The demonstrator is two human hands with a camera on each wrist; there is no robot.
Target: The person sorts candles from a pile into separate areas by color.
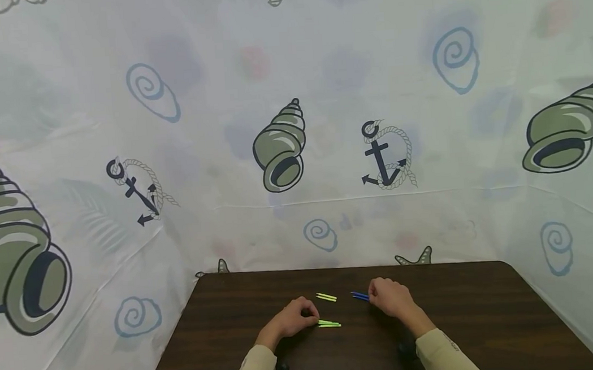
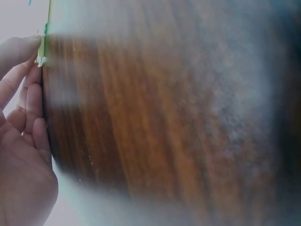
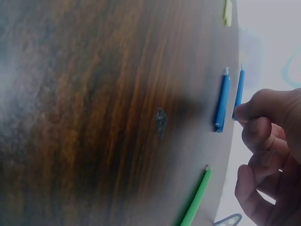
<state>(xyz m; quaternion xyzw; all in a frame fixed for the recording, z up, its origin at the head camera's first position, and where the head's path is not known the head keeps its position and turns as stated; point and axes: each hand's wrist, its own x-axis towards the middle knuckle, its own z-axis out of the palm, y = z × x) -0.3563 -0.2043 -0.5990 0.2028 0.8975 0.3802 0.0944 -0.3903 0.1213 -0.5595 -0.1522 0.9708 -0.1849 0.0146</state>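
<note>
Near the middle of the table, my left hand (image 1: 295,316) pinches the left end of light green candles (image 1: 330,324) between thumb and fingertips. A green piece (image 2: 43,47) shows at those fingertips in the left wrist view. My right hand (image 1: 391,298) is farther right, beside blue candles (image 1: 359,296). In the right wrist view its thumb and forefinger pinch one thin blue candle (image 3: 239,92), slightly apart from other blue candles (image 3: 223,101) lying on the table. The right hand's other fingers are loosely curled.
Yellow candles (image 1: 326,297) lie behind the left hand's green ones. A darker green candle (image 3: 196,197) rests near the right hand in the right wrist view. The brown wooden table (image 1: 488,320) ends at a patterned curtain (image 1: 339,216).
</note>
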